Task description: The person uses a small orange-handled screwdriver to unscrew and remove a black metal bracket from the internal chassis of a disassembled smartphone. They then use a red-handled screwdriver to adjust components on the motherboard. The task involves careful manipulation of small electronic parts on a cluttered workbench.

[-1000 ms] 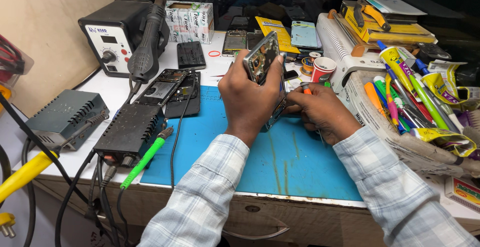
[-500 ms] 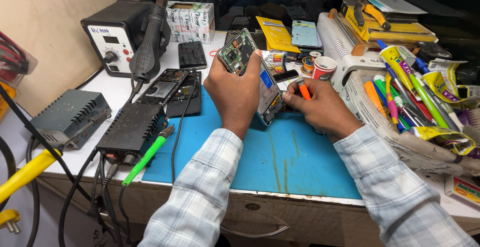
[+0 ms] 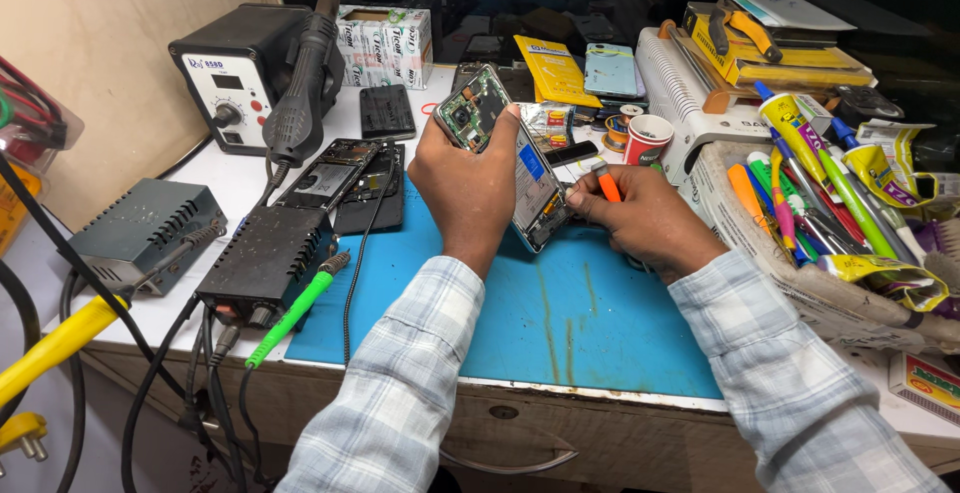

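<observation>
Orange-handled tool (image 3: 607, 185) stays pinched in right hand (image 3: 640, 218); left hand (image 3: 470, 178) keeps gripping opened phone (image 3: 500, 148), unmoved.

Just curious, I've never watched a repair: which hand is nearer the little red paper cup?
Right. The right hand, holding an orange tool, sits just below the red cup; the left hand grips the opened phone further away.

Single head view, worn camera, looks down and forward from above person's own forearms. Close range: hands (image 3: 560, 193) mid-frame over blue mat (image 3: 560, 323). Bench front edge low in frame, wall left, tool clutter right. No second view.
</observation>
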